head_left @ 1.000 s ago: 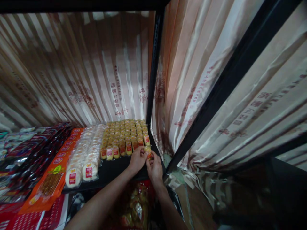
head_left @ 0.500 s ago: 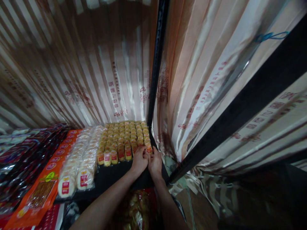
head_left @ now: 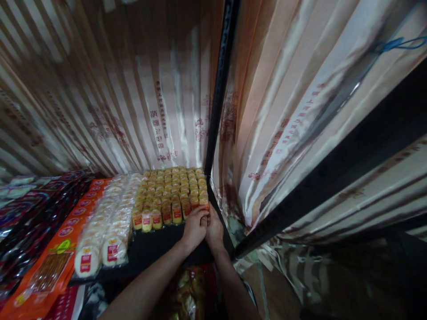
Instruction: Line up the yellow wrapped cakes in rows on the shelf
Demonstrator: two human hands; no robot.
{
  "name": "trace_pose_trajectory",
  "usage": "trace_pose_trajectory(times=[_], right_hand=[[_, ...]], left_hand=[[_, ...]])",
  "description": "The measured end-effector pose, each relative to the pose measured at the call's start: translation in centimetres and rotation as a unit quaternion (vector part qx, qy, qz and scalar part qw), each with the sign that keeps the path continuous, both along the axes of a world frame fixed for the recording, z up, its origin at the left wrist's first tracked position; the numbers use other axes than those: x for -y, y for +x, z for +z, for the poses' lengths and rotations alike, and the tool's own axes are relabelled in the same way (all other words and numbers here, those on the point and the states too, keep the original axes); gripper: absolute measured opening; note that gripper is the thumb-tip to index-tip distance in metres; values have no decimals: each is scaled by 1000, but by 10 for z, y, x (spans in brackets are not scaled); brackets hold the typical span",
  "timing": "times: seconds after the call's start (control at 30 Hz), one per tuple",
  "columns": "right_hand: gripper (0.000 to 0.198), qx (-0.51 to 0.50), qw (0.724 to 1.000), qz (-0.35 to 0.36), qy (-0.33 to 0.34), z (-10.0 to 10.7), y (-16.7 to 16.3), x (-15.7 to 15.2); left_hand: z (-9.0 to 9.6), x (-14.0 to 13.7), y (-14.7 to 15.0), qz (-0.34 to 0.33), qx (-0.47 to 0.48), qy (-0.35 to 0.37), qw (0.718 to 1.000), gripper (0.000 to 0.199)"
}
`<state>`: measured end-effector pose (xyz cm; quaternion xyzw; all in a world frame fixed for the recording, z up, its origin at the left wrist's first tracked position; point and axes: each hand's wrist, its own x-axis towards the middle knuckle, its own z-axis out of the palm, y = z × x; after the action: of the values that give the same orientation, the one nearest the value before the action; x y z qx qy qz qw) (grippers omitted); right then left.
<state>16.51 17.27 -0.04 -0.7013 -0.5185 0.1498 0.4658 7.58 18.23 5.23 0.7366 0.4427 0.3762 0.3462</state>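
Observation:
Both hands meet at the front right corner of a block of small yellow wrapped cakes [head_left: 171, 193] standing in tight rows. My left hand [head_left: 196, 226] has its fingers curled together at the front of the rightmost rows. Against it, my right hand [head_left: 215, 226] closes in from the right side. Between them is the front wrapped cake of the last row, mostly covered by fingers; only its upper part shows. Several cakes at the front carry red labels. A black shelf [head_left: 156, 244] supports the rows.
Left of the cakes lie two rows of round white wrapped crackers [head_left: 115, 249], an orange snack bag [head_left: 53, 262] and dark glossy packets [head_left: 36, 222]. Below the shelf are gold-wrapped packages [head_left: 187, 293]. A black upright post [head_left: 218, 89] and pleated curtains [head_left: 173, 102] stand behind; a thick black bar [head_left: 320, 164] crosses at right.
My fingers have closed further over the front cake of the rightmost row, whose red label was showing before. The view has shifted slightly.

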Motion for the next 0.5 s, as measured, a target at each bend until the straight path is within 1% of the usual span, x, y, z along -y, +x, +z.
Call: trace_pose_trajectory(times=[0.13,0.2,0.33,0.5], right_hand=[[51,16,999,4,-35,5,-1,0],[51,26,999,-1,-40,5,-3,1],[56,33,999,-16,-17,1,-3,3],[62,10,999,-30,39,-4,0,4]], left_hand=[[-3,-4,-1,-3,1,0,1000,31],[-4,-5,-1,-2,6,-2,1000,31],[-2,-2,0,6,-4,-5,1000,31],[6,15,-4,3,-25,-6,1000,32]])
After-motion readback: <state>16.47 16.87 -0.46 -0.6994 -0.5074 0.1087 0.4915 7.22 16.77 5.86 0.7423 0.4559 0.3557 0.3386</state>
